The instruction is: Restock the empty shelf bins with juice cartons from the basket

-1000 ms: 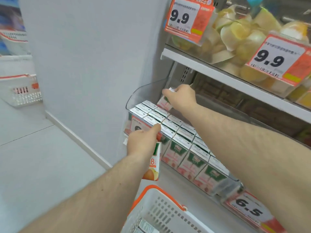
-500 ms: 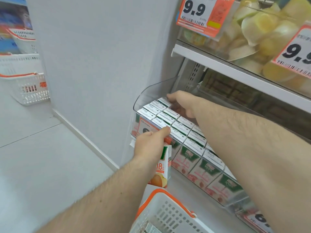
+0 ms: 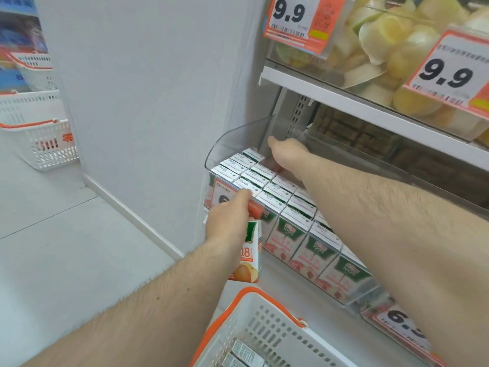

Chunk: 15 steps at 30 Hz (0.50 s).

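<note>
A clear plastic shelf bin (image 3: pixel 232 140) holds rows of green-and-pink juice cartons (image 3: pixel 287 193) with white tops. My right hand (image 3: pixel 288 154) reaches over them to the bin's back left corner, thumb out. Its fingers point down behind the last row and are hidden, so I cannot see whether they hold a carton. My left hand (image 3: pixel 229 221) is at the bin's front edge and grips an upright juice carton (image 3: pixel 250 256) with an orange fruit picture. Below, the white basket (image 3: pixel 255 296) with an orange handle holds more cartons (image 3: pixel 243 352).
A grey wall panel (image 3: pixel 158 102) borders the shelf on the left. The upper shelf (image 3: pixel 344 98) carries fruit cups behind 9.9 price tags (image 3: pixel 447 75). A 6.5 tag (image 3: pixel 402 320) sits at lower right. Stacked white baskets (image 3: pixel 45 144) stand on the floor far left.
My right hand has gone from above the cartons down into the bin's back corner, and the carton it carried is out of sight. My left hand keeps its carton at the bin's front.
</note>
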Each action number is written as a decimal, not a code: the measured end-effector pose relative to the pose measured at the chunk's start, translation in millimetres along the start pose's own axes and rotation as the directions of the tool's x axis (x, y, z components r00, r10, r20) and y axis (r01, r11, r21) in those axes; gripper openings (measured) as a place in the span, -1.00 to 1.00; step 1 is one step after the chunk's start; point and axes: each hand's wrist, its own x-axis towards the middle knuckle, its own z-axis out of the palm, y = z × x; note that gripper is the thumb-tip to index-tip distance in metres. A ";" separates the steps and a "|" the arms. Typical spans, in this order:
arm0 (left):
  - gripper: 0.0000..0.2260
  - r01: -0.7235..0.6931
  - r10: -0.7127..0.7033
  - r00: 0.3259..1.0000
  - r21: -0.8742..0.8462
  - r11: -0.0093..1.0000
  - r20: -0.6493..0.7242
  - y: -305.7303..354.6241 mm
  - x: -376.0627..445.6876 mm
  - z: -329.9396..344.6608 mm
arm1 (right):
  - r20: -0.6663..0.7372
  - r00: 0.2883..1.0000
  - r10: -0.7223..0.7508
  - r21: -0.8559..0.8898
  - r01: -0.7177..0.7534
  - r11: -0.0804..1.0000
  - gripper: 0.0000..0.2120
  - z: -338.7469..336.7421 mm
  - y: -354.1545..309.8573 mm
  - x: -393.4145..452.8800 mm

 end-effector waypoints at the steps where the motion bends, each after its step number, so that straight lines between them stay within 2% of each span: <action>1: -0.64 0.014 -0.014 1.000 -0.007 1.000 -0.002 -0.3 -3.9 -0.8 | -0.107 0.991 -0.080 -0.021 0.079 0.997 -0.63 -7.2 0.1 -5.5; 3: -0.65 0.018 -0.018 0.999 -0.009 1.000 0.026 -0.7 -15.4 0.2 | -0.219 0.955 -0.201 0.000 0.206 0.979 -0.66 -24.2 3.3 -29.3; 7: -0.65 0.004 -0.001 0.986 -0.018 1.000 0.166 -3.8 -46.7 17.4 | -0.282 0.907 -0.313 0.139 0.362 0.922 -0.81 -45.7 30.6 -118.7; 10: -0.65 0.024 -0.014 0.964 -0.032 0.999 0.264 -11.0 -68.4 36.6 | -0.317 0.906 -0.281 0.267 0.369 0.890 -0.84 -44.9 70.6 -182.3; 13: -0.65 0.047 -0.042 0.937 -0.008 0.999 0.346 -21.7 -88.8 54.2 | -0.396 0.896 -0.200 0.321 0.339 0.884 -0.78 -40.7 107.2 -225.1; 15: -0.64 0.071 -0.068 0.919 0.008 0.997 0.388 -27.6 -101.6 63.3 | -0.391 0.909 -0.143 0.378 0.300 0.876 -0.84 -38.5 124.3 -245.5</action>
